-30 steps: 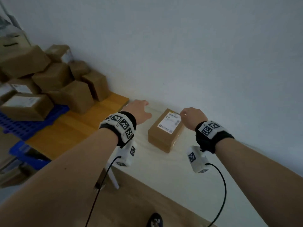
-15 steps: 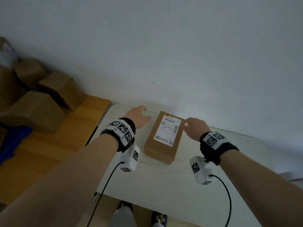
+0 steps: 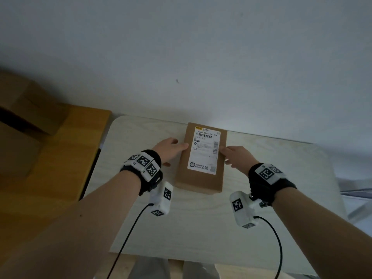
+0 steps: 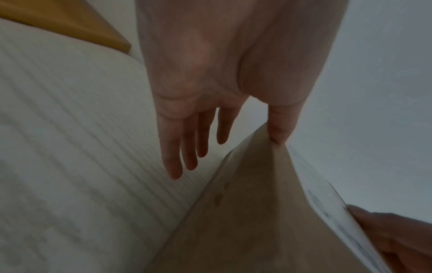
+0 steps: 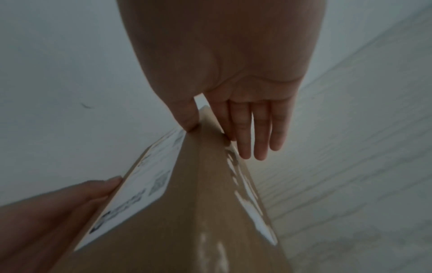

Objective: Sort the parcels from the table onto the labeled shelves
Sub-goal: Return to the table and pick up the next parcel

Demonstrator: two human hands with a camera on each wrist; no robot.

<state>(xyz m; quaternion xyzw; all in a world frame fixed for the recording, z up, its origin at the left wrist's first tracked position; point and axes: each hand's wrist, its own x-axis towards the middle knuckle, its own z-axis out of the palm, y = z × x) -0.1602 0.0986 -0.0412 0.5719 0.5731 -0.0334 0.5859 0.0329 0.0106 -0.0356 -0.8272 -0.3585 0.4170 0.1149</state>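
- Parcel [image 3: 201, 158]: a flat brown cardboard box lying on the pale table [image 3: 201, 228], close to the wall [image 3: 201, 47], its white shipping label [image 3: 204, 151] facing up. The code "T045" can be read on the label in the head view.
- Left hand [image 3: 168, 150]: set against the parcel's left long side. In the left-wrist view the thumb [image 4: 281, 127] touches the top edge of the box, while the four fingers [image 4: 187, 147] hang straight beside the side wall, apart from one another and not wrapped round anything.
- Right hand [image 3: 237, 157]: set against the right long side. In the right-wrist view the thumb [image 5: 187, 118] lies on the top edge by the label and the fingers [image 5: 259, 133] run straight down along the side face; the index finger appears to touch the cardboard.
- Grip: both hands are spread and flat, bracketing the box; neither is clamped on it.
- Step in hand, as judged: taking hold of one parcel for sorting, with the label in position to be read.
- Next move, as judged: press both palms inward or hook the fingers under the lower edges, lift the box level, then carry it to the shelf matching its label. No labelled shelf is in view.
- Surroundings: an orange-brown wooden surface [image 3: 60, 158] adjoins the table on the left, with a blurred cardboard box [image 3: 26, 109] on it.
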